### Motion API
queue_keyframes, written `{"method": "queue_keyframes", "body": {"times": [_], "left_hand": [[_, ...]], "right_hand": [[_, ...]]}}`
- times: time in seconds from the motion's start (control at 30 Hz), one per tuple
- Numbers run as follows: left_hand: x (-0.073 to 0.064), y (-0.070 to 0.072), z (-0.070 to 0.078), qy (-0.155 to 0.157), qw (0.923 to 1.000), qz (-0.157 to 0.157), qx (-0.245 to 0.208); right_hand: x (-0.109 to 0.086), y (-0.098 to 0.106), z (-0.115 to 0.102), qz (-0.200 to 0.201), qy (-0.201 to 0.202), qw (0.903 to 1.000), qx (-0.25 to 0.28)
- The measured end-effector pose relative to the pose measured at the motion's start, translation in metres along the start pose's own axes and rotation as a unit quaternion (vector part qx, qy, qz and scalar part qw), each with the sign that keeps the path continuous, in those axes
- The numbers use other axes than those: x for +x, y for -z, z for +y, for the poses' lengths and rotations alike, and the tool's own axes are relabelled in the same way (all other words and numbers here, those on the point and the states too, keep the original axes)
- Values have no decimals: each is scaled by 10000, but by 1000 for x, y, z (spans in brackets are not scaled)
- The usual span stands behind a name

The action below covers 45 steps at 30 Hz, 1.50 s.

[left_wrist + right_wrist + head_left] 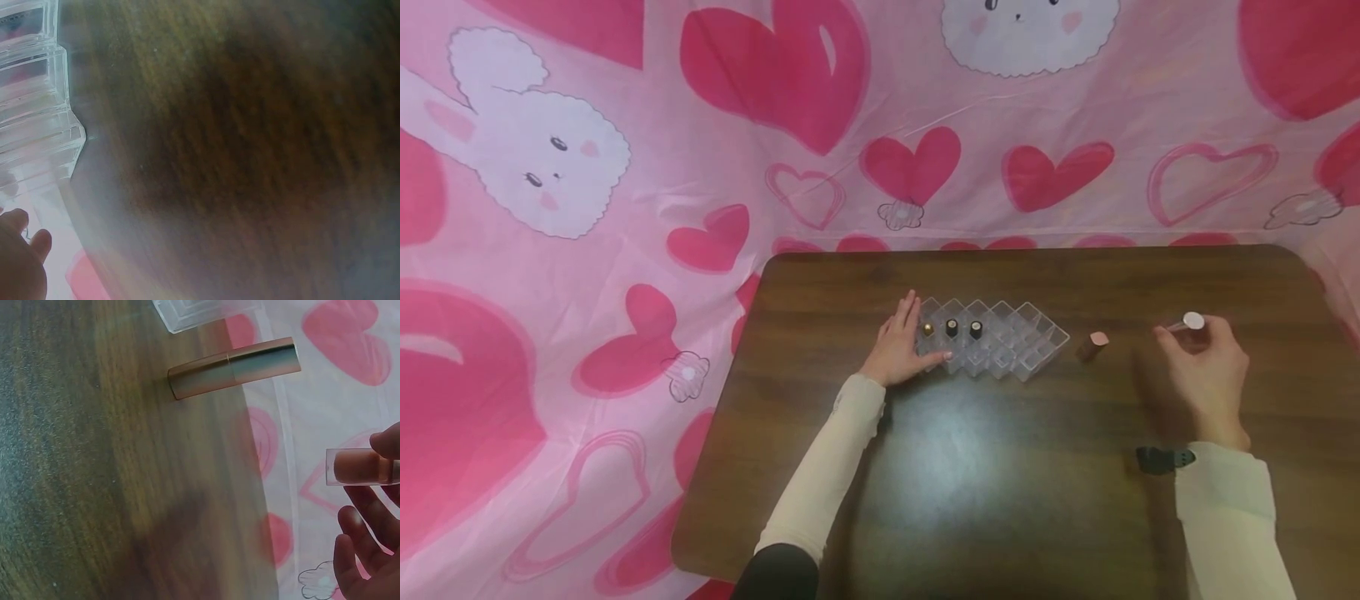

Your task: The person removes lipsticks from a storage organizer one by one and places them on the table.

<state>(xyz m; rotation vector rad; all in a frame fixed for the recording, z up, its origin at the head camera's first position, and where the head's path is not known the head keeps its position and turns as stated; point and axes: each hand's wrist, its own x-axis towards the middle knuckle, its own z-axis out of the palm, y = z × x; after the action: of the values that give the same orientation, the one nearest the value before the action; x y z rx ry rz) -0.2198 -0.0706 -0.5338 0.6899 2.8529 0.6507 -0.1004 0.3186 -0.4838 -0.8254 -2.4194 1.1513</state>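
Note:
A clear lipstick organizer (1033, 350) with diamond-shaped compartments lies in the middle of the table. My left hand (897, 350) rests against its left end, thumb along the front side and straight fingers along the back. Three tubes stand in its left compartments: one gold-topped tube (928, 329) and two black-topped tubes (964, 327). To the right of the organizer a rose-gold lipstick (1096, 344) stands upright on the table. Farther right, my right hand (1210, 375) pinches a lip gloss tube (356, 467), clear with a peach-pink filling, above the table; its white end (1192, 320) faces up.
The brown wooden table (985, 517) has rounded corners. Pink fabric (820, 200) printed with hearts and rabbits hangs behind it and along its left side. A dark strap (1165, 460) sits at the right wrist.

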Motion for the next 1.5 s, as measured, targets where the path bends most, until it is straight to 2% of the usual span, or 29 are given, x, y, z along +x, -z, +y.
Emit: {"method": "queue_keyframes", "body": {"times": [0.2, 0.5, 0.67, 0.87, 1.1, 1.5], "left_hand": [[0, -1, -1, -22, 10000, 3, 36], [0, 0, 0, 10, 10000, -42, 40], [0, -1, -1, -1, 10000, 23, 43], [0, -1, 0, 22, 10000, 50, 7], [0, -1, 0, -17, 10000, 87, -39], [0, -2, -1, -3, 10000, 95, 0]], "right_hand": [[1, -3, 5, 0, 33, 10000, -61], [-2, -8, 12, -745, -28, 9966, -360], [-4, -17, 16, -737, 188, 9959, -481], [-5, -23, 21, -954, 288, 9936, -532], [-5, -26, 26, -1046, 331, 9926, -529], [-6, -29, 30, -1186, 652, 9884, -693]]}}
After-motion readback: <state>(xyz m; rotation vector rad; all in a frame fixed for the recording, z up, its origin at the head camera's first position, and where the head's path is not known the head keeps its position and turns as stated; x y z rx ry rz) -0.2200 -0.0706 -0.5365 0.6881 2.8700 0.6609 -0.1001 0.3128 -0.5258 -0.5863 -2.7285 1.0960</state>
